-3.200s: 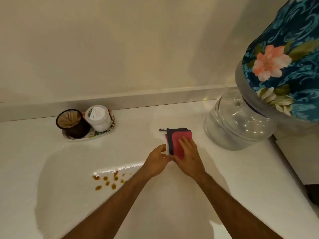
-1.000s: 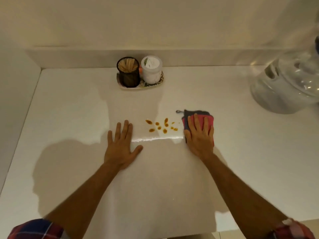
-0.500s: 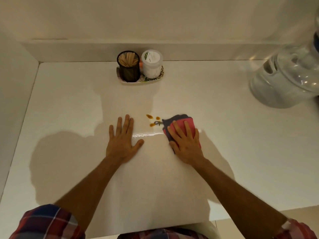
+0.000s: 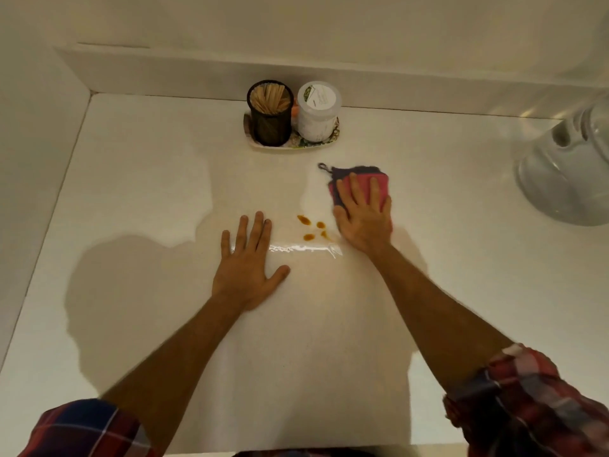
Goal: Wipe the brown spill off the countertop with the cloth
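The right hand [image 4: 364, 217] lies flat, fingers spread, pressing the pink-and-dark cloth [image 4: 357, 183] onto the countertop [image 4: 148, 199]. The brown spill [image 4: 313, 229], several small drops, sits between the hands, just left of the right hand and below the cloth. The left hand [image 4: 247, 268] rests open, palm down; the label on the white jar [image 4: 318, 110] is unreadable.

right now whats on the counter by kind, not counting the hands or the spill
cloth: 1
small tray: 1
dark cup of wooden sticks: 1
white lidded jar: 1
clear water jug: 1
total: 5
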Demonstrator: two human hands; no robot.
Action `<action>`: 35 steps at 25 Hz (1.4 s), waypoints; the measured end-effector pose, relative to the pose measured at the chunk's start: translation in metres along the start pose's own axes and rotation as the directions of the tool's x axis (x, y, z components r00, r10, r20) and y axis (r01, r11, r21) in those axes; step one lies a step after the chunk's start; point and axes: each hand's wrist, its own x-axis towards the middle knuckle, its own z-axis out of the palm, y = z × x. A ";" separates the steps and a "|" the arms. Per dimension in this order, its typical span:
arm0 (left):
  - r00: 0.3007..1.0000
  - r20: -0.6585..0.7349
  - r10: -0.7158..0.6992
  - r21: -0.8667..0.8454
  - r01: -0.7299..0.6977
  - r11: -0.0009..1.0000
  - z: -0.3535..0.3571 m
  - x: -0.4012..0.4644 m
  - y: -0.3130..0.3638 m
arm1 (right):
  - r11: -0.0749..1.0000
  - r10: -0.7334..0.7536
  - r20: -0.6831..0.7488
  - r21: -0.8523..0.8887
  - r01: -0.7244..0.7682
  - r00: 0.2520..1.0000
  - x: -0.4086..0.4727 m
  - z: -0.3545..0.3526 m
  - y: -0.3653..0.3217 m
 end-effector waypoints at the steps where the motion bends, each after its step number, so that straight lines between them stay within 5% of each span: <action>1: 1.000 0.003 0.000 0.002 0.000 1.000 0.000 0.000 0.000 | 0.996 -0.084 0.021 0.016 0.084 0.996 0.002 0.002 -0.023; 5: 0.999 0.034 -0.006 -0.011 0.006 1.000 -0.004 -0.004 0.002 | 0.927 -0.373 0.076 -0.002 0.374 0.925 -0.055 0.020 -0.079; 9: 0.998 0.066 0.005 -0.010 -0.004 1.000 -0.009 -0.004 0.000 | 0.879 -0.468 0.088 -0.060 0.474 0.879 -0.109 0.022 -0.024; 15: 0.998 0.056 0.013 -0.002 -0.013 1.000 -0.011 -0.006 0.003 | 0.999 -0.008 0.091 -0.051 0.013 0.996 -0.089 -0.008 0.102; 19: 0.999 0.047 0.013 -0.006 -0.012 1.000 -0.008 -0.002 0.001 | 0.974 0.226 0.058 0.013 -0.227 0.972 -0.010 -0.013 0.079; 24: 0.999 0.049 0.015 0.004 -0.015 1.000 -0.005 0.002 -0.002 | 0.991 -0.124 0.016 0.048 0.123 0.992 0.018 0.001 -0.038; 28: 0.998 0.055 -0.027 -0.021 0.028 0.999 -0.007 0.009 -0.007 | 0.887 -0.462 0.047 0.011 0.462 0.886 -0.046 0.022 -0.080; 30: 0.993 0.087 0.080 -0.044 -0.077 0.996 -0.013 -0.008 0.024 | 0.877 -0.479 0.072 0.003 0.480 0.875 -0.119 0.017 -0.038; 33: 0.996 0.075 0.042 -0.011 -0.041 0.999 -0.008 -0.009 0.010 | 0.851 -0.513 0.107 -0.061 0.521 0.851 -0.151 0.023 0.025; 35: 0.997 0.074 0.015 0.018 -0.017 1.000 -0.010 -0.007 0.000 | 0.910 -0.394 0.083 -0.108 0.401 0.915 -0.138 0.013 0.077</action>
